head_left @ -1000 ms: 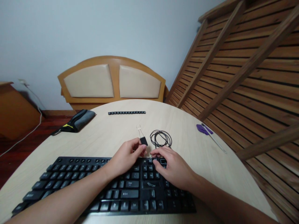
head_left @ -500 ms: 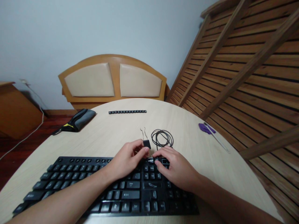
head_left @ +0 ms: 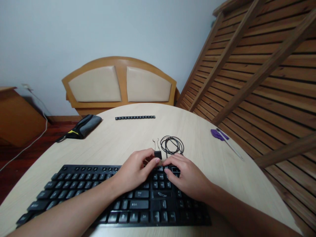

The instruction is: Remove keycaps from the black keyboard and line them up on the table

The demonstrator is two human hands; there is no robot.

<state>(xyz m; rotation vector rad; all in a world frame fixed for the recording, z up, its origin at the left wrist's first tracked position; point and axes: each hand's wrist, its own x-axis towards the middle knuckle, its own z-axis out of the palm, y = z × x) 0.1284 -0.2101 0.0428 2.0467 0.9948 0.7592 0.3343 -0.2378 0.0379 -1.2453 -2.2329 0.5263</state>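
A black keycap puller with thin bent wires sticking up from its body is in my left hand, pinched between thumb and fingers. It stands upright above the back edge of a black keyboard. My right hand lies over the keyboard's upper right part, thumb and curled fingers close to the lower end of the puller. Whatever is between those right fingertips is too small to make out. Along the keyboard's back row, several spots show bare posts without caps.
A straight row of black keycaps lies at the table's far side. Behind the hands sits a coiled black cable. A dark folded pouch is at left; at right, a thin stick-like tool rests across a purple cloth.
My left hand and the keycap puller have moved slightly right, and the puller stands more upright. The right hand stays nearly in place at the keyboard's back edge.
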